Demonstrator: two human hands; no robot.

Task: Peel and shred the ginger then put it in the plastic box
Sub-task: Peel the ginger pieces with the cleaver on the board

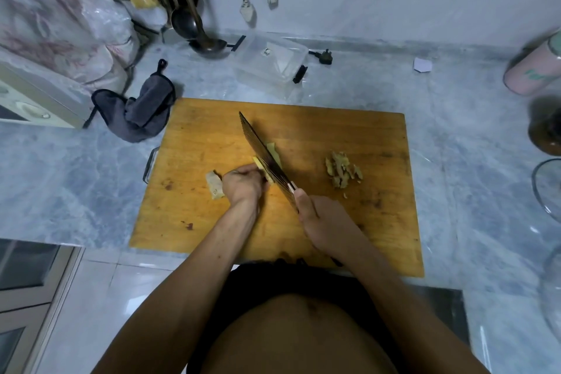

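Observation:
On the wooden cutting board [212, 222] my left hand [243, 184] curls its fingers over a peeled yellow piece of ginger [259, 164] and holds it down. My right hand [321, 222] grips the handle of a cleaver [264, 158], whose blade stands edge-down on the ginger right beside my left fingers. Cut yellow ginger [273, 150] lies on the blade's far side. Another ginger chunk [214, 188] lies left of my left hand. A heap of brown peelings [343, 173] sits on the board's right part. The clear plastic box [270, 62] stands open behind the board.
A grey cloth [142, 112] lies left of the board. A ladle [209, 45] and hanging utensils are at the back left. A pink tin [534, 70], a dark jar [546, 130] and a glass lid [549, 188] line the right edge of the marble counter [470, 161].

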